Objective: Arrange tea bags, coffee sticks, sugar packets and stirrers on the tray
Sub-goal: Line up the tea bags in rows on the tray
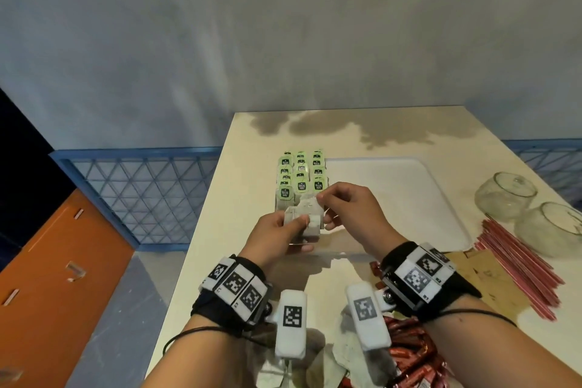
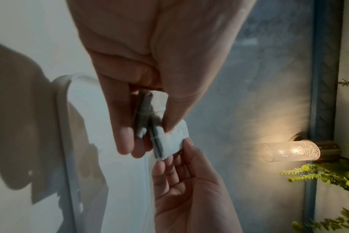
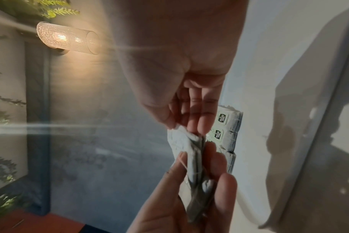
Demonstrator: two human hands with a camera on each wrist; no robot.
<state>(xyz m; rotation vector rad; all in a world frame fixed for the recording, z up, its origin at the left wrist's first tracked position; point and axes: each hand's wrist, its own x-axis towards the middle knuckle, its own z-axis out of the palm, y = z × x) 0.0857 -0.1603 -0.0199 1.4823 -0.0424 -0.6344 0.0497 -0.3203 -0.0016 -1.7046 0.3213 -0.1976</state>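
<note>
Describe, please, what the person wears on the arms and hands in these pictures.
The left hand and right hand are bare. Each wrist carries a black strap with white blocks bearing black-and-white square markers, a white boxy camera housing with its own marker, and a thin black cable. No sleeves show.

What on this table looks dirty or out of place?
A large dark stain spreads over the far edge of the table, like a wet or discoloured patch. Torn brown cardboard lies under the red stirrers.

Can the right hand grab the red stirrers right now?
Probably not at once: the right hand is pinching the tea bags that the left hand holds. The stirrers lie uncovered to its right, so once it lets go, likely yes.
</note>
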